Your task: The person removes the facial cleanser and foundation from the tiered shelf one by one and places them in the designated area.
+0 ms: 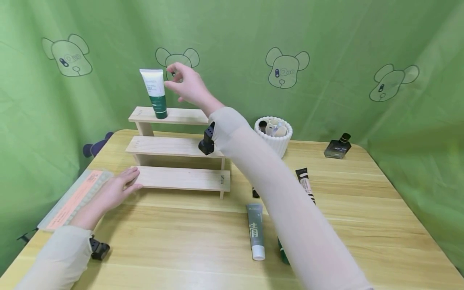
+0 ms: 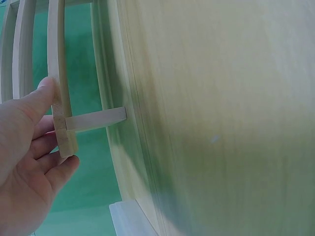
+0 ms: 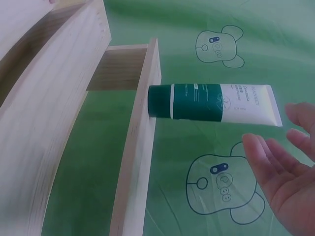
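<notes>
A green and white squeeze tube stands upright on its cap at the left of the top tier of the three-tier wooden shelf. Just right of the tube's upper end is my right hand, its fingers loosely bent and apart from it. The right wrist view shows a gap between the fingertips and the crimped end of the tube. My left hand grips the left end of the lowest board; the left wrist view has the thumb on one side and fingers round the other.
A grey-green tube lies on the table, with a black-and-pink tube and another green one partly behind my right arm. Behind stand a white ribbed holder and a dark bottle. A pink-banded flat pack lies left.
</notes>
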Demonstrator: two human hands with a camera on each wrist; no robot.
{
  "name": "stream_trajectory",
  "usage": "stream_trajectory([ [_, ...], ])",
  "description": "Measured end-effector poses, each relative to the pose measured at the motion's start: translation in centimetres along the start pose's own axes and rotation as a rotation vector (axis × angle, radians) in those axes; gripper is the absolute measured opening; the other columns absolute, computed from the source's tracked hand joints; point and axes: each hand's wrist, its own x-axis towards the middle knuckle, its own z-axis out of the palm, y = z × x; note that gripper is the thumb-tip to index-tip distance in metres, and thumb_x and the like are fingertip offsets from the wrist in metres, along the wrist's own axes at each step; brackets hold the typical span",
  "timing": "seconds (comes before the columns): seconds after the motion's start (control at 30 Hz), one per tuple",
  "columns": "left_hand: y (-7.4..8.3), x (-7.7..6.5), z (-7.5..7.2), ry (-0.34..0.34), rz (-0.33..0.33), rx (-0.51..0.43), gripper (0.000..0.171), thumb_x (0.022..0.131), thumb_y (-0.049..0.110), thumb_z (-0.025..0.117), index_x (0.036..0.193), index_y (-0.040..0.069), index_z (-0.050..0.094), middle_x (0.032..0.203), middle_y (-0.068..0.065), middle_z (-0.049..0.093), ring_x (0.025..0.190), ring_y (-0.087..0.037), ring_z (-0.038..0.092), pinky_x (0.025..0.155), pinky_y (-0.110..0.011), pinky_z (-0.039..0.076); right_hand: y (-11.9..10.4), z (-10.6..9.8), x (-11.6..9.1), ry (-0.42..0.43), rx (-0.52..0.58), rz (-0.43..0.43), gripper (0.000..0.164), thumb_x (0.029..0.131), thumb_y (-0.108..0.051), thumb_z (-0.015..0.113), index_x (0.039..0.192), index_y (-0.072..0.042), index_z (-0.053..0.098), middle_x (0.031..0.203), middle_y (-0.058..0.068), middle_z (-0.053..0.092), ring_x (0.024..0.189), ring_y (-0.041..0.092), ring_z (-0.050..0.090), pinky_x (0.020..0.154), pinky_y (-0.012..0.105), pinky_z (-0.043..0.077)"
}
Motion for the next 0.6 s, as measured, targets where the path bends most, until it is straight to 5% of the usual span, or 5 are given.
stream_trajectory([
  [0.23,-0.1,0.0,0.0,0.014,0.011,0.013,0.055,0.092,0.026,0.057,0.129,-0.012,0.041,0.139,-0.029,0.030,0.127,-0.046,0.027,0.104,-0.057,0.021,-0.8,0.8,0.8,-0.014,-0.012,0.020,0.043,0.090,-0.020,0.062,0.130,-0.021,0.048,0.115,0.004,0.052,0.093,0.015,0.054,0.063,0.025,0.054],
  [0.6,-0.1,0.1,0.0,0.013,0.011,0.007,0.055,0.093,0.025,0.057,0.130,-0.012,0.041,0.139,-0.030,0.031,0.128,-0.046,0.026,0.104,-0.056,0.021,-1.3,1.4,1.9,-0.017,-0.170,0.059,0.047,0.091,-0.022,0.059,0.136,-0.028,0.045,0.108,0.000,0.051,0.071,0.012,0.051,0.059,0.019,0.047],
])
